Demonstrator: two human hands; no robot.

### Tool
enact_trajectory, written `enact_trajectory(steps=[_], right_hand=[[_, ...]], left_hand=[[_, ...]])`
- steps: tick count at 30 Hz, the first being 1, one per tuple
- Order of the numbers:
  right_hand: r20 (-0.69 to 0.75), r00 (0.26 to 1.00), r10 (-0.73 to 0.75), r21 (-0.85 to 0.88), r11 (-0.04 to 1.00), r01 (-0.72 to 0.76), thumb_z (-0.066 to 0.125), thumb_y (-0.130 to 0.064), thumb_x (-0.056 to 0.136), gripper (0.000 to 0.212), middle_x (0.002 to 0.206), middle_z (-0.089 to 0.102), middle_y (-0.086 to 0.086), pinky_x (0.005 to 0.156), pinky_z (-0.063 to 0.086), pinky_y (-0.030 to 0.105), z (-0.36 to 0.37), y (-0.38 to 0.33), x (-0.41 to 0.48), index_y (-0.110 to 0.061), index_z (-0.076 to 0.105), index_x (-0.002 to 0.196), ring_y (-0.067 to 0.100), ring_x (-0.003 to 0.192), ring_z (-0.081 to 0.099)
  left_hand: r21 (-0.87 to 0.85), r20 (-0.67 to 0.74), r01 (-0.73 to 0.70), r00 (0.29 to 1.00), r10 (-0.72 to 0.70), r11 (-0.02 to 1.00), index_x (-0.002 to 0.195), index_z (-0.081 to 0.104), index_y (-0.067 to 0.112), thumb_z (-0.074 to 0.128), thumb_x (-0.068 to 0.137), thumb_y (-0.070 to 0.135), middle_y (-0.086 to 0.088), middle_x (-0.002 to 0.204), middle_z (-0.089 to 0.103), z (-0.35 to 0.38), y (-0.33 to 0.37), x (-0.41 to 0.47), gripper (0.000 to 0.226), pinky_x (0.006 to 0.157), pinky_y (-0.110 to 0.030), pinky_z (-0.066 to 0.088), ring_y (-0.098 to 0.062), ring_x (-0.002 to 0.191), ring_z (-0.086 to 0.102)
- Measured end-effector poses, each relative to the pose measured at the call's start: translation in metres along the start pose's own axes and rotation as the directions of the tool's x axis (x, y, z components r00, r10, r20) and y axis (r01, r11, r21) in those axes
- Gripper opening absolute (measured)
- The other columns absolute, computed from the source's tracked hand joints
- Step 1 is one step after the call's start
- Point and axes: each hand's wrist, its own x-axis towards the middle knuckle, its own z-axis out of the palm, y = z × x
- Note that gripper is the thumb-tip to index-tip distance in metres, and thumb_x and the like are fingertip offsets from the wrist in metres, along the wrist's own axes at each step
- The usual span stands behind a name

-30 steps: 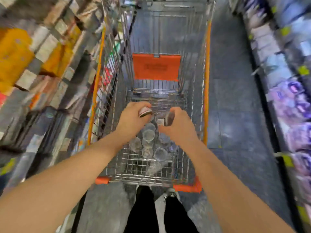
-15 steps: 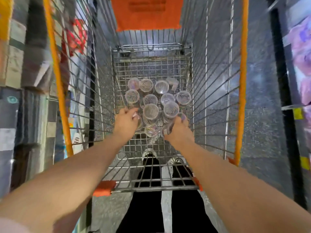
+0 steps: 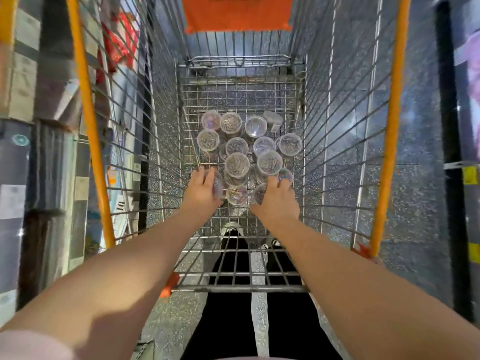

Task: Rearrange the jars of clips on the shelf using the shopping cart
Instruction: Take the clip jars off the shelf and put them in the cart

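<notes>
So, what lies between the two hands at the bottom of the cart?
In the head view, a jar of coloured clips sits on the cart floor between the left hand and the right hand.

Hands (image 3: 201,194) lowered — now among jars (image 3: 237,165)

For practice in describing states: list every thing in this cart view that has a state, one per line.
Cart, loaded with jars.
Jars, lidded, mostly upright, piled together.
Far-right jar, tilted.
Left hand, grips near-left jar.
Right hand, fingers curled over jars; grip unclear.
</notes>
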Motion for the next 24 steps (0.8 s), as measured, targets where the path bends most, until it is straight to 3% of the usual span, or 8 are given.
enact_trajectory(steps=[3,8,12,15,18,24], right_hand=[[-0.006,1.000,-0.028,-0.014,1.000,0.028,0.067,-0.038,0.081,0.070,0.131,0.035,0.014,0.088,0.048,0.037,-0.006,-0.001,-0.002,-0.016,0.028,0.134,0.030,0.119,0.041],[-0.025,0.995,-0.093,0.030,0.995,0.094,0.070,-0.027,0.080,0.068,0.133,0.036,0.013,0.095,0.046,0.040,-0.022,-0.001,-0.023,-0.014,0.031,0.134,0.029,0.122,0.039],[-0.063,0.971,-0.230,-0.033,0.973,0.229,0.062,-0.032,0.085,0.056,0.131,0.038,0.016,0.094,0.040,0.039,-0.042,-0.006,-0.050,-0.009,0.037,0.130,0.031,0.122,0.037],[-0.057,0.939,-0.339,-0.092,0.938,0.333,0.059,-0.030,0.087,0.048,0.125,0.048,0.015,0.091,0.040,0.037,-0.059,-0.016,-0.069,-0.008,0.044,0.127,0.030,0.115,0.048],[-0.039,0.898,-0.438,-0.058,0.898,0.435,0.057,-0.021,0.086,0.032,0.106,0.061,0.010,0.075,0.045,0.033,-0.078,-0.033,-0.092,-0.010,0.054,0.116,0.028,0.098,0.059],[-0.100,0.800,-0.592,-0.054,0.806,0.590,0.049,-0.028,0.090,0.024,0.108,0.064,0.005,0.082,0.047,0.034,-0.121,-0.092,-0.154,-0.021,0.058,0.111,0.028,0.104,0.060]], left_hand=[[-0.045,0.019,0.053,0.998,-0.052,0.998,0.150,0.008,0.018,0.067,0.082,0.029,-0.009,0.157,0.005,-0.003,0.002,-0.005,0.091,0.116,-0.042,0.010,-0.028,0.144,0.005],[-0.135,-0.013,0.111,0.993,-0.113,0.985,0.150,0.008,0.019,0.066,0.084,0.032,-0.007,0.157,0.003,-0.024,0.017,-0.023,0.088,0.115,-0.044,0.022,-0.028,0.144,0.009],[-0.187,-0.137,0.135,0.977,-0.162,0.973,0.146,0.025,0.016,0.053,0.093,0.030,-0.008,0.152,0.025,-0.049,0.033,-0.050,0.061,0.107,-0.038,0.035,-0.026,0.135,0.032],[-0.222,-0.232,0.152,0.951,-0.204,0.963,0.141,0.037,0.017,0.045,0.097,0.028,-0.011,0.138,0.048,-0.067,0.044,-0.080,0.046,0.091,-0.032,0.042,-0.026,0.116,0.052],[-0.324,-0.324,0.119,0.918,-0.229,0.939,0.128,0.055,0.016,0.045,0.097,0.026,-0.012,0.124,0.060,-0.086,0.053,-0.118,0.035,0.088,-0.031,0.041,-0.028,0.111,0.057],[-0.409,-0.584,0.047,0.754,-0.301,0.911,0.120,0.060,0.017,0.048,0.095,0.022,-0.012,0.110,0.067,-0.143,0.057,-0.186,0.028,0.080,-0.035,0.044,-0.031,0.101,0.061]])
